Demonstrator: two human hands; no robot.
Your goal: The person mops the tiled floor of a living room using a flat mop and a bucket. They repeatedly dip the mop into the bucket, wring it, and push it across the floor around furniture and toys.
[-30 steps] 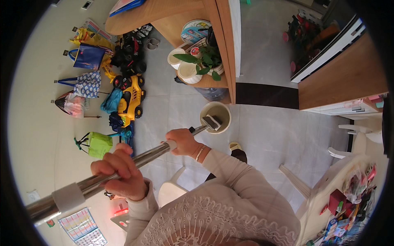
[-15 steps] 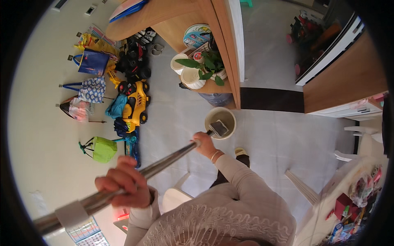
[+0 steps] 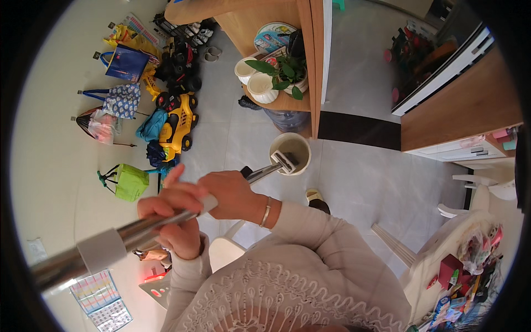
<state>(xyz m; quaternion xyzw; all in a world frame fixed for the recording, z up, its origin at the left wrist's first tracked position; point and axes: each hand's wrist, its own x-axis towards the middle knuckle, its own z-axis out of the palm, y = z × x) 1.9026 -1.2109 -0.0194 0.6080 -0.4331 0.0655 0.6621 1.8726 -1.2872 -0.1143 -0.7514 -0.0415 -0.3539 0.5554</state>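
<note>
Metal mop pole (image 3: 138,232) runs from lower left up toward a cream bucket (image 3: 290,153) on the grey floor, its head inside. Left hand (image 3: 171,218) wraps the pole tightly; just beside it, right hand (image 3: 229,195) clasps it too.

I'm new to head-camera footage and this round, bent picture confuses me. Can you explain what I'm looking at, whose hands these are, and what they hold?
The camera sits on a person's head and looks down, so the floor is far below and straight edges curve near the rim. The two arms coming up from the bottom are the wearer's own. The left hand and the right hand both grip a long metal pole. It is a mop: its flat head dips into a round bucket on the tiled floor. Around it are a yellow toy car, bags along the wall, and a wooden shelf with a potted plant.
</note>
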